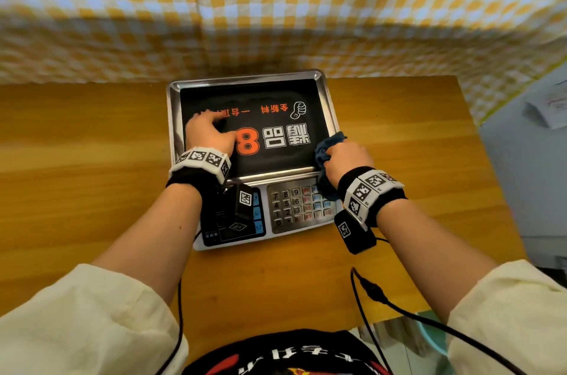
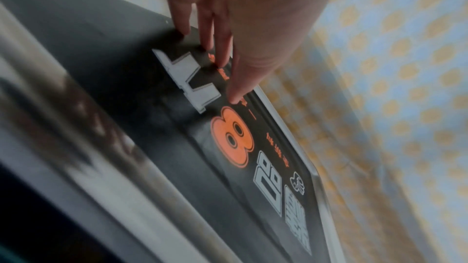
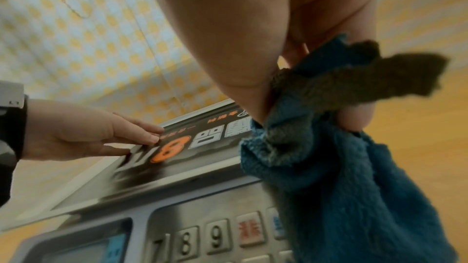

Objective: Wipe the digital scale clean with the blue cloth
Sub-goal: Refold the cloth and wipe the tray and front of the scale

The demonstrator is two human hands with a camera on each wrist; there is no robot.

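The digital scale (image 1: 319, 83) stands in the middle of the wooden table, its steel pan covered by a black printed sheet (image 1: 276, 159) with an orange 8. My left hand (image 1: 208, 129) lies flat on the left part of that sheet, fingers (image 2: 220, 47) straight and pressing down. My right hand (image 1: 346, 156) grips the bunched blue cloth (image 1: 326, 147) at the pan's near right corner, above the keypad (image 1: 297, 205). In the right wrist view the blue cloth (image 3: 341, 177) hangs from my fist over the keypad (image 3: 215, 235).
A yellow-and-blue checked curtain (image 1: 276, 6) hangs right behind the table. The wooden tabletop (image 1: 76, 159) stretches left and right of the scale. A white cabinet with papers (image 1: 540, 135) stands at the right. Black cables (image 1: 399, 307) run from my wrists across the near edge.
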